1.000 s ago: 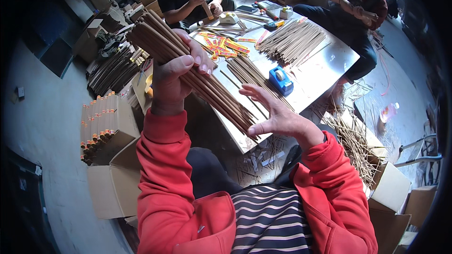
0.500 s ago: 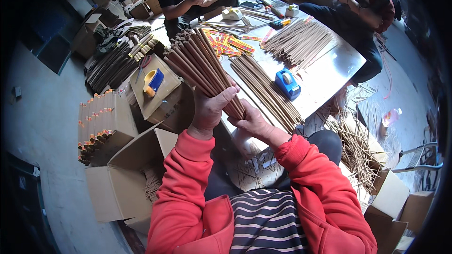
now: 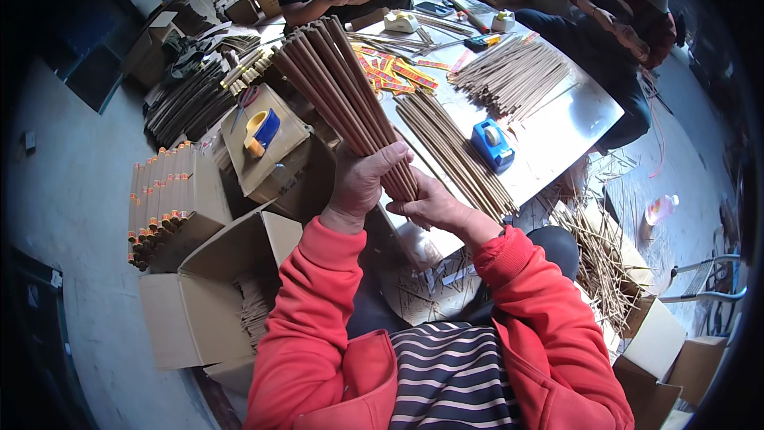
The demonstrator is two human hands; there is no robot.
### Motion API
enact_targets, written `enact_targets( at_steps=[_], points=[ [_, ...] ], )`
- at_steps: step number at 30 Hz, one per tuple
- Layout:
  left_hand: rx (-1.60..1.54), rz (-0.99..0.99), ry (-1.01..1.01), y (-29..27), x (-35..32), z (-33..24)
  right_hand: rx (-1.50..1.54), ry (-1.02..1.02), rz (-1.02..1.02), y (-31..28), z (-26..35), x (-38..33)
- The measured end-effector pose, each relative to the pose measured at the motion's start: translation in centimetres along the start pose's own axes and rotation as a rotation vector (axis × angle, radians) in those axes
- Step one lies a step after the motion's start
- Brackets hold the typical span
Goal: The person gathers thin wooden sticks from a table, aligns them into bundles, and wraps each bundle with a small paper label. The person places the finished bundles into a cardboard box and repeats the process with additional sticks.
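A thick bundle of long brown sticks (image 3: 338,84), which look like incense sticks, slants up and to the left in front of me, its far ends fanned out. My left hand (image 3: 360,181) is closed round the lower part, with the thumb laid across it. Close by, my right hand (image 3: 436,203) grips the near end from the right. More brown sticks (image 3: 455,157) lie in a row on the pale table (image 3: 549,161) just beyond my right hand. A blue tape dispenser (image 3: 493,145) stands beside that row. Yellow-and-red paper labels (image 3: 393,72) are scattered behind the bundle.
A cardboard box (image 3: 274,143) at the left carries a tape roll (image 3: 259,131) and scissors (image 3: 246,101). Banded bundles (image 3: 159,195) stand left of an open carton (image 3: 163,314). Loose sticks (image 3: 602,263) fill a box at the right. Two people sit across the table.
The bundle has tipped slightly, and its fanned ends look narrower. Both hands keep their hold. The person at the far right has shifted their hands, and the whole view has moved a little.
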State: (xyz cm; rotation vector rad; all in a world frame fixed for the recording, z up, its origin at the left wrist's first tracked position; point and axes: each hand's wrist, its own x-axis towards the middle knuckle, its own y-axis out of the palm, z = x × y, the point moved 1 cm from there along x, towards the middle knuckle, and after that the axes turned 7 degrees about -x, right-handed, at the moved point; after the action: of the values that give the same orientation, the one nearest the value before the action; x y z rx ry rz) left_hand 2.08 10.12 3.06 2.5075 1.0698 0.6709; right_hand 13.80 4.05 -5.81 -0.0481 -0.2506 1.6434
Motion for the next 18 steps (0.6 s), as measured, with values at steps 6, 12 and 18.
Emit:
enact_targets(
  at_steps=[6,12,18],
  points=[
    [-0.360,-0.197,-0.319,-2.1,-0.2,1.1,0.311,0.303,0.167,-0.7,5.9,-3.5],
    [-0.408,-0.299,-0.434,-2.4,-4.9,6.9,0.628,0.469,0.146,-0.2,2.2,-6.9],
    [-0.668,-0.362,-0.544,-4.5,-7.0,12.8,0.807,0.568,0.005,-0.6,-1.1,-9.3]
  ],
)
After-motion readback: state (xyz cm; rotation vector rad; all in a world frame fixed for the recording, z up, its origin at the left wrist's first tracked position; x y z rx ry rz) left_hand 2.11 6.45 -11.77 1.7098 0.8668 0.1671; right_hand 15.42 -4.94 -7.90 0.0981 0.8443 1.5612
